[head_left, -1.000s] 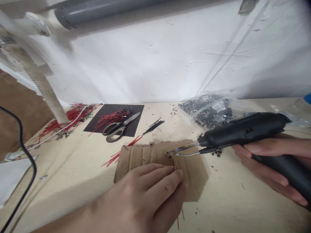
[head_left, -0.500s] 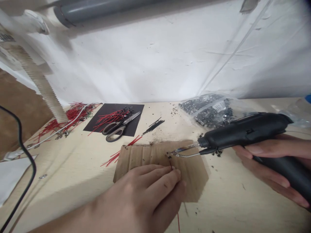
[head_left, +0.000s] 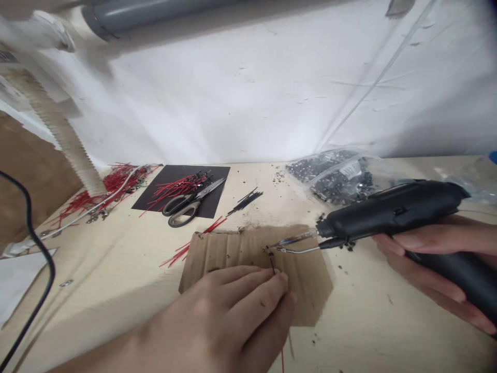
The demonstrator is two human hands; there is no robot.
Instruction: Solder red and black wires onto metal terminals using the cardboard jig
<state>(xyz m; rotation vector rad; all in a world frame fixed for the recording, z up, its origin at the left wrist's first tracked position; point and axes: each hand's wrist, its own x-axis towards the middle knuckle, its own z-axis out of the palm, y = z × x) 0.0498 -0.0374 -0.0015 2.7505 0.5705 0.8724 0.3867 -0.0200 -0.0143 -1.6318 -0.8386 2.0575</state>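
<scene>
My left hand (head_left: 240, 311) lies over a piece of cardboard (head_left: 310, 290), its fingers together and holding a thin red wire (head_left: 273, 266) down. The wire's far end meets a tiny dark metallic part (head_left: 268, 250); its other end comes out below the hand. My right hand (head_left: 430, 264) grips the handle of a black soldering gun (head_left: 392, 210). The gun's hot tip (head_left: 289, 240) and the thin metal feed tube (head_left: 298, 250) beside it reach to the small part. Whether the tip touches it is too fine to tell.
Scissors (head_left: 182, 212) and red wires (head_left: 171, 189) lie on a black sheet (head_left: 155, 181). Black wires (head_left: 246, 200) are beside it. A clear bag (head_left: 334, 173) of small metal parts stands at the back. A ribbed hose (head_left: 73, 140) and black cable (head_left: 42, 248) are on the left.
Almost nothing differs. The view has shifted very slightly, while both hands, the wire and the soldering gun keep nearly the same positions.
</scene>
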